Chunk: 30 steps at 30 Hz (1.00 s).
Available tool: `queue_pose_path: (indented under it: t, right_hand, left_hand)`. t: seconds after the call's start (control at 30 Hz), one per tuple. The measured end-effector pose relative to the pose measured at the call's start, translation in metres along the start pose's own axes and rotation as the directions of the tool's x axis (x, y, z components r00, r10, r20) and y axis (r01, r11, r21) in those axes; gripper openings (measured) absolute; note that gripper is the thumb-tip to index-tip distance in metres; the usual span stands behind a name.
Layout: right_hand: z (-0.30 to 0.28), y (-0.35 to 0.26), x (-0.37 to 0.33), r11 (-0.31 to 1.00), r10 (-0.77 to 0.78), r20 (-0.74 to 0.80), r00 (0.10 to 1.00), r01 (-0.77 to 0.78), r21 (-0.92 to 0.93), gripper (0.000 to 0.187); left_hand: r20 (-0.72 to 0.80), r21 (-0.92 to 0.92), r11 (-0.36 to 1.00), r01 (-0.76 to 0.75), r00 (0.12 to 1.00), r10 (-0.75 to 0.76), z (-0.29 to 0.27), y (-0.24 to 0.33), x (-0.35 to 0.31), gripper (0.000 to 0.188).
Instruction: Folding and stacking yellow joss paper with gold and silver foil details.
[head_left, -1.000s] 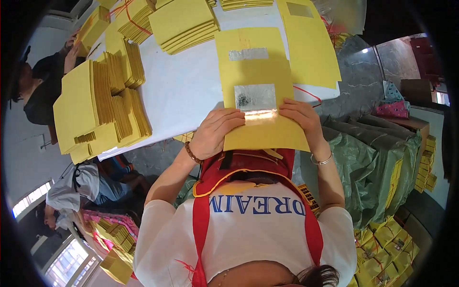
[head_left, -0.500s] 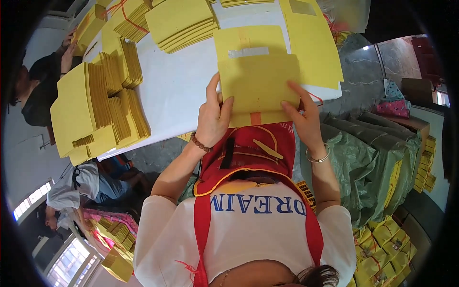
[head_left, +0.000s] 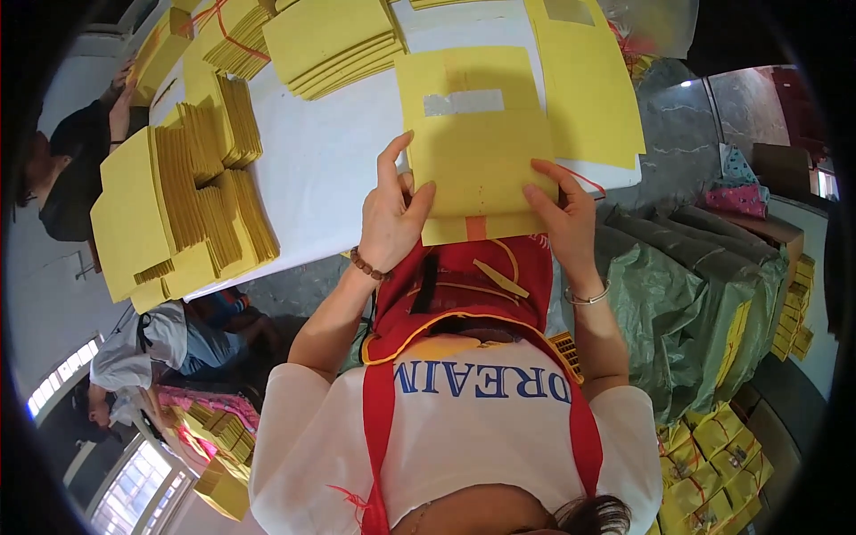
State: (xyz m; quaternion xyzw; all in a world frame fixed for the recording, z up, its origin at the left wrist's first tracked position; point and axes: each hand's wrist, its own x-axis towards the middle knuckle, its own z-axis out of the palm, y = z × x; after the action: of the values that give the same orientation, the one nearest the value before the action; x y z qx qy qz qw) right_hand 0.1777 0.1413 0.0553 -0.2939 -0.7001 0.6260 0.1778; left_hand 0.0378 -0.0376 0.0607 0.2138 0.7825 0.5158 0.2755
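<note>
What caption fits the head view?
Both hands, left hand and right hand, press a yellow folded sheet on a white table.
</note>
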Motion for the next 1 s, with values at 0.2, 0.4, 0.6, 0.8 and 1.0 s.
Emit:
queue_pose_path:
  t: [0.2,0.4,0.6,0.8,1.0]
  right_hand:
    - [-0.002,0.010,-0.001,0.999,-0.038,-0.055,0.998,0.037,-0.019,0.022]
    - [0.002,0.006,-0.003,0.974,-0.109,-0.141,0.984,0.077,-0.214,0.019]
    - [0.003,0.017,-0.001,0.953,-0.138,-0.160,0.977,0.087,-0.289,0.019]
    - [0.005,0.017,0.000,0.962,-0.118,-0.175,0.977,0.069,-0.264,0.019]
    - [0.003,0.016,0.003,0.964,-0.058,-0.151,0.987,0.016,-0.266,0.020]
  left_hand:
    - [0.018,-0.026,1.000,-0.005,1.000,0.005,-0.002,-0.004,0.004,0.058]
    - [0.009,-0.004,1.000,-0.014,1.000,0.014,-0.001,-0.002,0.002,0.057]
    - [0.013,0.023,1.000,0.004,1.000,-0.004,-0.002,0.000,0.002,0.051]
    - [0.010,0.152,0.988,-0.029,1.000,0.028,-0.002,0.001,0.000,0.038]
    - [-0.019,0.710,0.573,-0.409,0.802,0.597,-0.001,0.030,0.001,0.040]
